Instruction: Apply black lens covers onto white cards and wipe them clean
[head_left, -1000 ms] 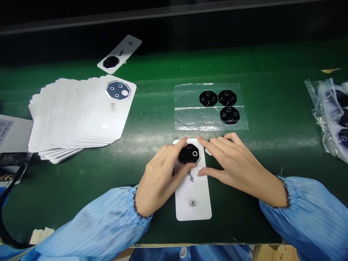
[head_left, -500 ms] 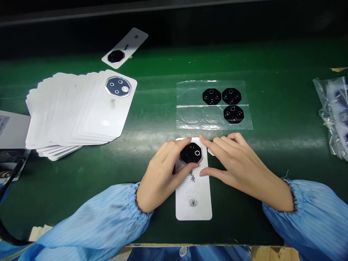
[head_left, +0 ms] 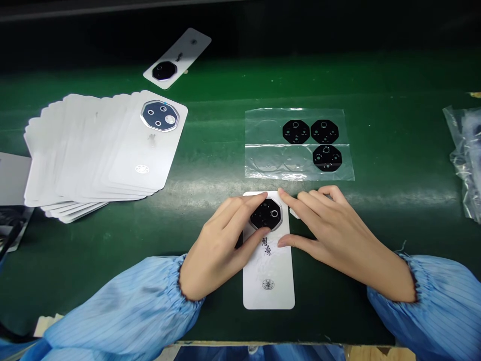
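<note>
Flat on the bench before me lies a white phone back panel (head_left: 269, 296) with dark lettering and a round emblem. A black octagonal lens cover (head_left: 265, 214) sits within the silver rim near its top. My left hand (head_left: 221, 243) spans this cover, index finger at the upper edge and thumb at the lower one, closed on it. My right hand (head_left: 323, 225) is open, its index fingertip at the panel's top right corner and its thumb on the panel's right side. Part of the rim hides behind my left fingers.
Beyond the panel, a clear plastic sheet (head_left: 263, 128) carries three black octagonal covers (head_left: 324, 131). On the left lies a fanned stack of white panels (head_left: 86, 150). Another panel (head_left: 184, 47) with a black cover lies farther back. Clear plastic bags (head_left: 469, 165) rest at the right.
The view has shifted slightly. Both hands stay around the panel, and my left fingertips have moved only a little along the cover's edge.
</note>
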Tool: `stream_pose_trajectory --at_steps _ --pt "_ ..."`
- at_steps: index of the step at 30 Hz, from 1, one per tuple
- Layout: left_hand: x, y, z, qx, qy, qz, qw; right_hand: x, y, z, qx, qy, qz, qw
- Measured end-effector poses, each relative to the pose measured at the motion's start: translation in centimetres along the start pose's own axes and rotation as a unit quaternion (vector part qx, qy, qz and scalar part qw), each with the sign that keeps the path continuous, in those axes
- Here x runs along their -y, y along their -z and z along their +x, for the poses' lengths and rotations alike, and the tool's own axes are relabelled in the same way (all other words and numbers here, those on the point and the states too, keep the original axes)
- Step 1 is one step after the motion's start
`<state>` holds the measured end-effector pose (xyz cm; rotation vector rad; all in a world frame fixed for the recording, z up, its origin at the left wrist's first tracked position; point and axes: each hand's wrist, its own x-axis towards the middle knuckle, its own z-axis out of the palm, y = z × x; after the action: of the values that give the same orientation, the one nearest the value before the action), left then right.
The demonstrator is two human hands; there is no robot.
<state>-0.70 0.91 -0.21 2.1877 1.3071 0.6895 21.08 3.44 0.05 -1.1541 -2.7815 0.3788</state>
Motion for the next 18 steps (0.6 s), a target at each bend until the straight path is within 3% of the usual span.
stream_pose_trajectory --at_steps 18 --pt "-0.68 0.10 0.10 0.003 0.053 0.002 0.999 0.13 0.06 0.08 0.010 -0.001 -0.003 1.000"
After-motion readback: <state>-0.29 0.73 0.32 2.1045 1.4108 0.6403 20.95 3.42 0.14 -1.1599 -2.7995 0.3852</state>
